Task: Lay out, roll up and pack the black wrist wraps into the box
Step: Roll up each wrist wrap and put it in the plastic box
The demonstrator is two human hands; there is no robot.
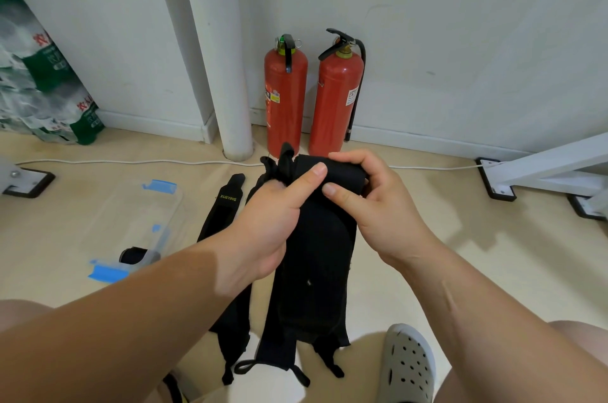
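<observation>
Step in hand: rolling; the far end of one black wrist wrap [316, 254] is turned into a short roll [342, 175], the rest hangs flat toward the person.
Left hand [266, 221]: fingers curled round the wrap's far end, thumb pressed on the roll.
Right hand [371, 205]: thumb and fingers pinch the roll from the other side.
Where the wrap is: lifted off the floor [427, 271] between the knees, its loop ends trailing near the person.
Done, by my reading: a black rolled wrap [133, 255] sits in the near end of the clear box [131, 215], which stands open on the floor to the left.
Laid out: a XUEYING wrap [223, 208] lies flat just left of the held one; more black straps seem to lie under it, number unclear.
Left: most of this roll, packing it, then the remaining flat wraps.
Progress: early to middle, as far as shown.
Beyond: two red fire extinguishers [285, 96] against the wall.
</observation>
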